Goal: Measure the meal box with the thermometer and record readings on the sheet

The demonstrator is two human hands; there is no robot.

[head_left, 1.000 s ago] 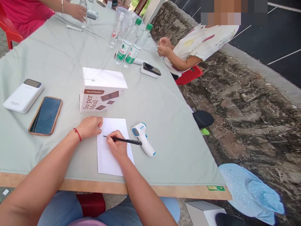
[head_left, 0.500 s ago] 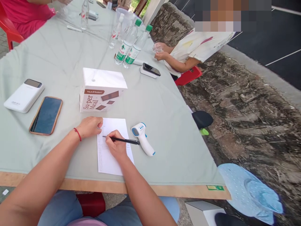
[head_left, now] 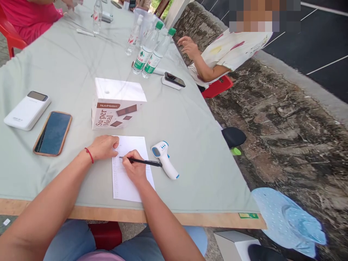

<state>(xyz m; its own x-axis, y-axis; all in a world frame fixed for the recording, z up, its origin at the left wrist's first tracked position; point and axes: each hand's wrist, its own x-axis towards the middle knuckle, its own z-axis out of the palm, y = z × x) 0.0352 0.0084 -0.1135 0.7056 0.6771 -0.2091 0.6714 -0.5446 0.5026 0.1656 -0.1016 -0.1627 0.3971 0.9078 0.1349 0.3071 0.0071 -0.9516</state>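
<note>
A black pen [head_left: 146,162] is pinched in my right hand [head_left: 135,167], its tip low over the left part of a white sheet of paper [head_left: 127,188]. Small handwriting or print runs down the sheet's left side; I cannot read it. My left hand [head_left: 104,146], with a red cord on its wrist, rests curled at the paper's upper left edge, and no object shows in it. Just right of the paper lies a white and blue infrared thermometer [head_left: 165,159]. Behind the sheet stands a white and brown "Su-per Meal" box [head_left: 118,105].
To the left lie a phone [head_left: 53,133] and a white power bank [head_left: 27,110]. Water bottles [head_left: 148,50] stand farther back, near another phone [head_left: 174,80] on a white block. A person in a white patterned shirt [head_left: 223,50] sits at the right edge; a person in pink [head_left: 29,18] sits far left.
The seated person on the right has raised their hands off the clear, crinkled thing they were holding. My own hands and the pen have barely moved.
</note>
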